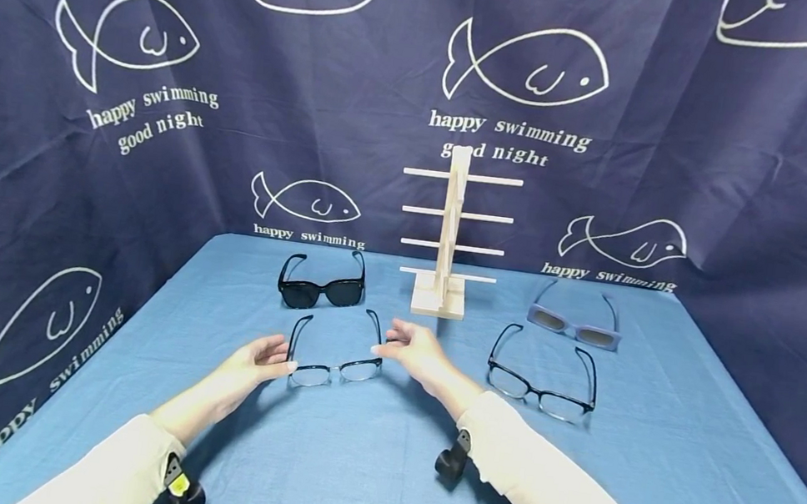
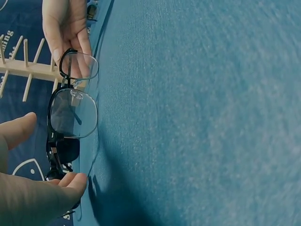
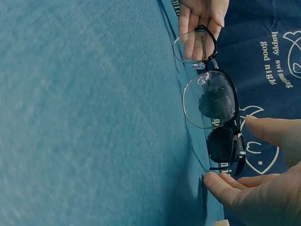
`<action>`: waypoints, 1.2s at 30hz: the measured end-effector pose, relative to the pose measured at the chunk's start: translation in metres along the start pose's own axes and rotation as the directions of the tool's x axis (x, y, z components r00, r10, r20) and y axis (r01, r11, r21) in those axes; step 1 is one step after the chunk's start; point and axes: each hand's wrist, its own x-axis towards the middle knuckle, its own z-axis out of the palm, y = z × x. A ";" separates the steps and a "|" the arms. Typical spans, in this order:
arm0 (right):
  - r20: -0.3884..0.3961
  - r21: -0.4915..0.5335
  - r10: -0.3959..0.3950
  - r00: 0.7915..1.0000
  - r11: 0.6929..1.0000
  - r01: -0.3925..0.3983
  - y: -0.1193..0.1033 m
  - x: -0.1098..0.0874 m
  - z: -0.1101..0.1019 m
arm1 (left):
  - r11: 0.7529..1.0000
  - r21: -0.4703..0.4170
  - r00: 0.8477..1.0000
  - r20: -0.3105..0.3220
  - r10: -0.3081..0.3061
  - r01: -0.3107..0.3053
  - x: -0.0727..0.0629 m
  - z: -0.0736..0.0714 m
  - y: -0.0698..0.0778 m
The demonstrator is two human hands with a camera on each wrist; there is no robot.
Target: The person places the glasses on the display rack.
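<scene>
A pair of half-rim eyeglasses (image 1: 360, 371) with dark upper rims and clear lenses stands on the blue cloth, its temples unfolded toward the back. My left hand (image 1: 249, 369) is at its left hinge, thumb tip right by the frame corner. On the other side, my right hand (image 1: 421, 357) has its fingertips at the right hinge. Both wrist views show a gap between thumb and fingers. The left fingers (image 2: 70, 182) lie close to one temple, and the right thumb (image 3: 265, 129) is apart from the other.
Black sunglasses (image 1: 301, 295) stand behind the eyeglasses. A wooden rack (image 1: 451, 233) with several crossbars rises at the back middle. To the right are black-framed glasses (image 1: 528, 390) and purple sunglasses (image 1: 575, 333). A dark fish-print curtain (image 1: 390, 116) hangs behind the table (image 1: 377, 467).
</scene>
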 end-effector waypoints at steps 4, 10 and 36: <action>0.007 0.038 0.022 1.000 0.999 -0.023 0.000 -0.001 0.003 | 1.000 -0.002 1.000 0.005 -0.001 0.001 -0.002 0.002 0.000; 0.017 0.065 0.035 0.999 0.997 -0.037 -0.001 -0.002 0.005 | 1.000 -0.029 1.000 0.012 0.006 -0.005 -0.004 0.003 0.000; 0.068 0.158 0.099 0.993 0.982 -0.108 -0.003 -0.005 0.005 | 0.976 -0.212 0.999 -0.014 -0.045 0.041 -0.004 0.009 -0.002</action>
